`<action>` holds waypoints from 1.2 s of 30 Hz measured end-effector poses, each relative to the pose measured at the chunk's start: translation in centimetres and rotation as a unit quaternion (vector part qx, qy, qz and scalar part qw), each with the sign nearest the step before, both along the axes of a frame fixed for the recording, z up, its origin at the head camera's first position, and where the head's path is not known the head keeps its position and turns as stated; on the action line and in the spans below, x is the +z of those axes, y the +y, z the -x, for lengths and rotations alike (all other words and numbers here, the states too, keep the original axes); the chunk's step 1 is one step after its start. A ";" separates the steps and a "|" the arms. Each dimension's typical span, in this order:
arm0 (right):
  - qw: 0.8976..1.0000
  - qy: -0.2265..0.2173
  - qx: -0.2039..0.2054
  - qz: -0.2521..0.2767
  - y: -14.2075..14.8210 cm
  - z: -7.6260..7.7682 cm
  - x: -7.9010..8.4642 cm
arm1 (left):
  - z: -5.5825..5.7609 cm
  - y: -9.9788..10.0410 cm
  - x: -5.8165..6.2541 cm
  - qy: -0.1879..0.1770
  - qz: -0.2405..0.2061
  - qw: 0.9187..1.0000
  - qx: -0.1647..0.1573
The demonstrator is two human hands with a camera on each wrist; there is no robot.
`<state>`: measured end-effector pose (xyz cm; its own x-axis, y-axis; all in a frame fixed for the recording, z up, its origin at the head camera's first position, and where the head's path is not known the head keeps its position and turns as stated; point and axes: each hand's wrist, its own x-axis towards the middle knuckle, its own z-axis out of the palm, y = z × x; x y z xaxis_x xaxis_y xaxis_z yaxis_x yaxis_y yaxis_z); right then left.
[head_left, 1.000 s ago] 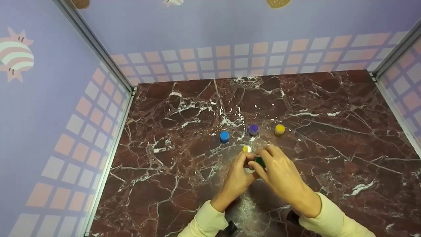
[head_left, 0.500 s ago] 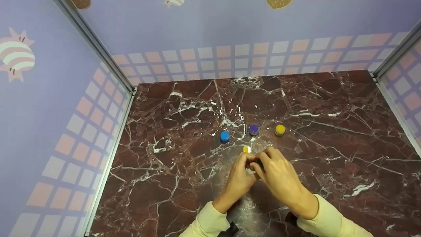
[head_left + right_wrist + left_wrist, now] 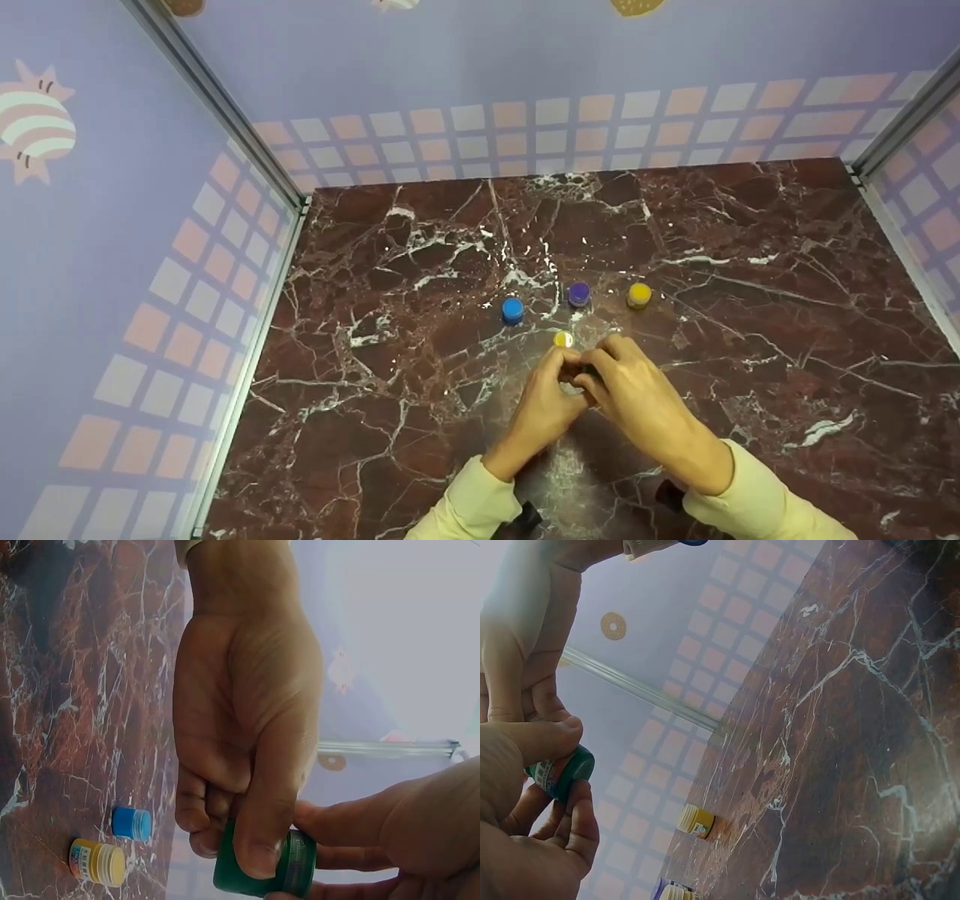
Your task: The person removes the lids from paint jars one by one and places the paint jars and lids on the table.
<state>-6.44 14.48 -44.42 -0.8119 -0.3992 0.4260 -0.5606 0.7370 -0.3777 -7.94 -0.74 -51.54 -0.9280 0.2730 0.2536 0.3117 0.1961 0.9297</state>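
A small green paint jar (image 3: 234, 876) is held between both hands just above the table. My right hand (image 3: 645, 409) pinches it, the thumb lying across its solid green side in the right wrist view. My left hand (image 3: 546, 405) grips the other end, by the labelled band, with thumb and fingers. In the left wrist view the green jar (image 3: 583, 771) is tilted, its label partly covered by a thumb. From the head view the fingers hide nearly all of it. A yellow jar (image 3: 562, 340) stands just beyond the left fingertips.
Farther back stand a blue jar (image 3: 512, 310), a purple jar (image 3: 578, 295) and another yellow jar (image 3: 639, 295). They rest on a dark red marbled table (image 3: 375, 450). Patterned panels (image 3: 525, 67) rise along its back and sides.
The right hand has turned slightly and its fingers have closed in toward the left hand, so the green jar shows less from above. The jars on the table have not moved.
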 end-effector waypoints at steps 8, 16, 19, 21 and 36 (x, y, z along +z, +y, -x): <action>0.999 -0.012 0.031 0.004 0.5 0.4 -0.1 | 0.3 -0.1 -0.2 0.000 -0.020 1.000 -0.003; 0.997 0.017 0.079 0.014 1.2 0.8 -0.2 | 0.4 -0.2 -0.1 -0.006 -0.015 1.000 -0.014; 0.995 0.027 0.098 0.011 1.5 1.0 -0.2 | 0.5 -0.3 0.0 -0.016 -0.021 0.999 -0.018; 0.994 0.025 0.111 0.008 1.7 1.2 -0.1 | 0.6 -0.4 0.0 -0.019 -0.022 0.999 -0.021; 0.983 0.024 0.184 -0.003 2.4 1.9 0.1 | 1.3 -1.5 0.5 -0.056 -0.056 0.994 -0.081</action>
<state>-8.34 16.88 -44.30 -0.5918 -0.6640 0.4571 -0.8061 0.4836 -0.3411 -9.22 -2.19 -51.06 -0.8983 0.3967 0.1890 0.2251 0.0460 0.9732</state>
